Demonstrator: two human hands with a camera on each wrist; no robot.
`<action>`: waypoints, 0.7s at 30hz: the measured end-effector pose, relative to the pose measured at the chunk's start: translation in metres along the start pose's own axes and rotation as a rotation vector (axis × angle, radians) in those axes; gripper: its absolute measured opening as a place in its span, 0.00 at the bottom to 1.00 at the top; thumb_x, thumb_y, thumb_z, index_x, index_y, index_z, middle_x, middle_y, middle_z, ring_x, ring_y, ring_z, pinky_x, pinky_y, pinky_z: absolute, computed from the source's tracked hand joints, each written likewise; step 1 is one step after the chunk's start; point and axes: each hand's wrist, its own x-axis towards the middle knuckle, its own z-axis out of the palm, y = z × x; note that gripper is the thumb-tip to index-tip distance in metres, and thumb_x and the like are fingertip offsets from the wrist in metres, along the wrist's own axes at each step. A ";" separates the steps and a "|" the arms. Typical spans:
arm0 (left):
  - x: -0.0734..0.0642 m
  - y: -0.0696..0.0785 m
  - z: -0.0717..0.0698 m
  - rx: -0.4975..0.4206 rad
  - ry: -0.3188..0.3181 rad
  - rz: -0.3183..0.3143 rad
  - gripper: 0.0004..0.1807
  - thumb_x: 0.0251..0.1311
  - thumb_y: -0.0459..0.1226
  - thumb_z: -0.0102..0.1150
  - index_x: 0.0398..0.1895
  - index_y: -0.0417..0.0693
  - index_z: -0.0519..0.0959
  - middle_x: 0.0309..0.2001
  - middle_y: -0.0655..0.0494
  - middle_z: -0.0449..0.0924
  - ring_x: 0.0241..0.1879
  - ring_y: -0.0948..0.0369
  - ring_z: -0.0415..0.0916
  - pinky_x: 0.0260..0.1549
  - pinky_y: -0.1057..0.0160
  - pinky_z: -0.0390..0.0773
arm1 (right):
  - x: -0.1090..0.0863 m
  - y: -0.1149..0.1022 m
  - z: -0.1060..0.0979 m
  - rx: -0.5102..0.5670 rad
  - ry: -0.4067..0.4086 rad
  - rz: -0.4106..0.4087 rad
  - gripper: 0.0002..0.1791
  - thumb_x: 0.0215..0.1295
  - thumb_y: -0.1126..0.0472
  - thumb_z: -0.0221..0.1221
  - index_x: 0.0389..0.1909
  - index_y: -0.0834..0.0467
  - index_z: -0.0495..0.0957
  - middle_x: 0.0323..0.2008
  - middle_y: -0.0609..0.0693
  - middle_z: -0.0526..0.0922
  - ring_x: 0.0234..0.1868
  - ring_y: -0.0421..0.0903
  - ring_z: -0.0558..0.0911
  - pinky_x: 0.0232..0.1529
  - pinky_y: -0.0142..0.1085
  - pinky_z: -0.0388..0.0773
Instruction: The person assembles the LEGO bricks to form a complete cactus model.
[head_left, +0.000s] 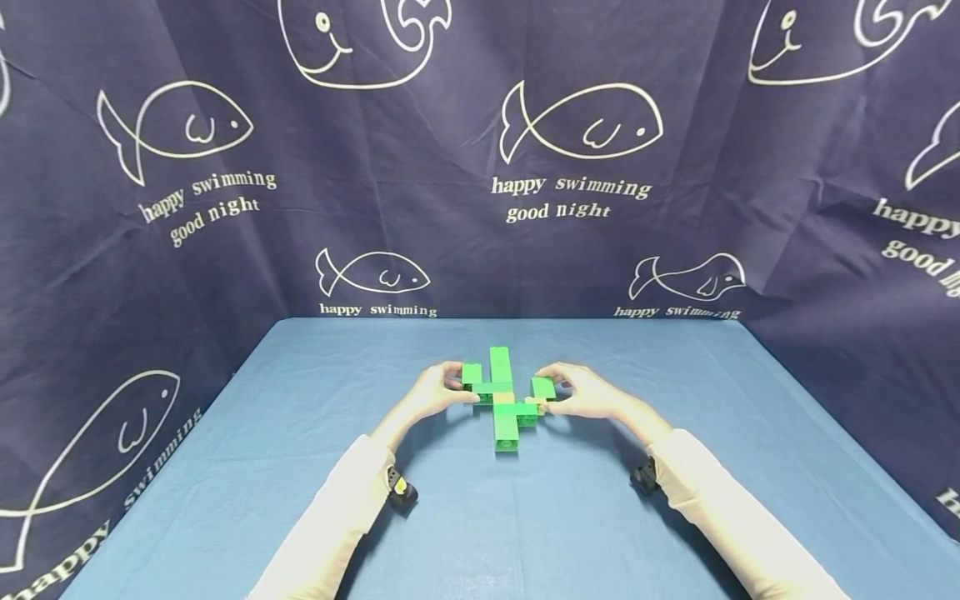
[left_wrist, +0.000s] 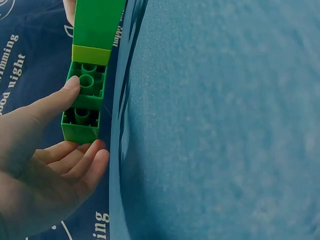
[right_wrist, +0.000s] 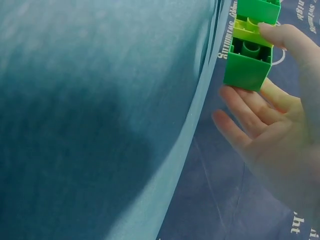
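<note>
A toy building-block structure (head_left: 504, 425) of green bricks, with yellowish ones among them, stands out in front of the person in the head view. A long middle column carries one side arm to the left and one to the right. My left hand (head_left: 438, 393) pinches the left arm's end, a green brick (left_wrist: 81, 131), with the thumb on the bricks' hollow side. On the opposite side, my right hand (head_left: 588, 393) grips the right arm by a green brick (right_wrist: 248, 67) and a yellow-green brick (right_wrist: 250, 32). Whether the structure touches the table cannot be told.
A blue cloth covers the table (head_left: 480, 525). Behind and at the sides hangs a dark blue curtain (head_left: 465, 233) with white fish drawings and lettering. Dark wrist cameras sit on the left wrist (head_left: 402, 492) and right wrist (head_left: 645, 477).
</note>
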 end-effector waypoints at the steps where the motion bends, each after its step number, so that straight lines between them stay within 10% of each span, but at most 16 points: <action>1: 0.000 0.000 0.000 0.006 -0.003 -0.001 0.36 0.46 0.41 0.72 0.58 0.35 0.70 0.50 0.41 0.79 0.45 0.51 0.80 0.46 0.56 0.79 | 0.000 0.000 0.000 -0.002 -0.005 0.002 0.30 0.51 0.53 0.66 0.54 0.64 0.73 0.51 0.58 0.79 0.49 0.55 0.78 0.51 0.49 0.77; 21: 0.000 -0.005 0.001 0.080 -0.068 -0.028 0.36 0.48 0.40 0.70 0.59 0.33 0.69 0.54 0.39 0.76 0.44 0.52 0.81 0.46 0.57 0.79 | 0.000 -0.002 0.005 -0.003 -0.079 0.068 0.32 0.51 0.48 0.68 0.54 0.62 0.74 0.48 0.56 0.81 0.49 0.53 0.79 0.50 0.46 0.78</action>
